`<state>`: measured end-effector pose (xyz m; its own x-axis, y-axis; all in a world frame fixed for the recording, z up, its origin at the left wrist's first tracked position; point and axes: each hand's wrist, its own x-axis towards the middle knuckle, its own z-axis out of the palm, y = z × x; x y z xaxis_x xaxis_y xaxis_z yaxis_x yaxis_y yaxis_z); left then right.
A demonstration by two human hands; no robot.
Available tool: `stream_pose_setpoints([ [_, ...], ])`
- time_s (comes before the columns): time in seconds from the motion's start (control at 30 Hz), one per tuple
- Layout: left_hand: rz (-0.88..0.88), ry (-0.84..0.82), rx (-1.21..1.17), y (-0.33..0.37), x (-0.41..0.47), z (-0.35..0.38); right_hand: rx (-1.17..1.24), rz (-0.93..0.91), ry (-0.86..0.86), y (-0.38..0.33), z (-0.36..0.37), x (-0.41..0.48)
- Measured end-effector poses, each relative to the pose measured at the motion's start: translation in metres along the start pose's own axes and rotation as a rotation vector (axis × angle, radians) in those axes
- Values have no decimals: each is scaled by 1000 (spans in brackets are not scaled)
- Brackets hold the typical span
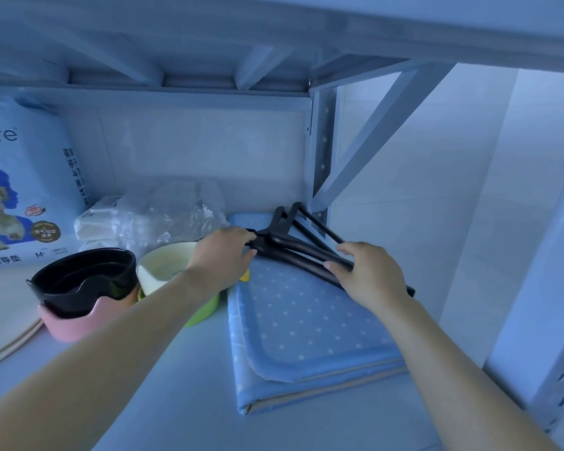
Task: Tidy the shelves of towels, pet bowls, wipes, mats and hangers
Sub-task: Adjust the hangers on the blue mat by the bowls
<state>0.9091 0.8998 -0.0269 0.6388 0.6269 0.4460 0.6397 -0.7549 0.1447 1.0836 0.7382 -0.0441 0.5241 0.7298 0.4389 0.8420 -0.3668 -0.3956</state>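
A bundle of dark hangers (295, 245) lies on a folded blue polka-dot mat (306, 323) at the right of the shelf. My left hand (223, 255) grips the hangers at their neck end. My right hand (370, 271) holds their arms from the right, fingers curled over them. Left of the mat stand pet bowls: a black bowl (85, 278) nested in a pink bowl (69, 327), and a cream bowl (166, 262) stacked on a green bowl (205, 312). Behind them lie wipes packs (95, 222) under crumpled clear plastic (173, 209).
A big pet-pad package (23, 190) with a dog picture stands at the back left. A round beige board (7, 340) lies at the left edge. The shelf post (321, 151) and a diagonal brace (381, 135) rise just behind the hangers. A shelf above hangs close overhead.
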Motion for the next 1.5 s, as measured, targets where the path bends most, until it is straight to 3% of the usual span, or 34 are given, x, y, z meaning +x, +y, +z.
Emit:
stream_pose_setpoints([
  [0.2, -24, 41, 83, -10, -15, -13, -100, 3, -70, -14, 19, 26],
  [0.37, -136, 29, 72, -30, -28, -21, -45, 48, -79, -5, 29, 38],
  [0.53, -169, 26, 101, -33, -38, -25, 101, 54, -83, -12, 33, 39],
  [0.77, -171, 20, 133, -46, -43, -9, 123, -4, -81, -20, 34, 37],
  [1.07, -188, 27, 144, -42, -44, -9, -79, 22, -234, -28, 27, 32],
  [1.5, -204, -16, 93, -43, -48, -7, -63, 133, -129, -31, 26, 26],
])
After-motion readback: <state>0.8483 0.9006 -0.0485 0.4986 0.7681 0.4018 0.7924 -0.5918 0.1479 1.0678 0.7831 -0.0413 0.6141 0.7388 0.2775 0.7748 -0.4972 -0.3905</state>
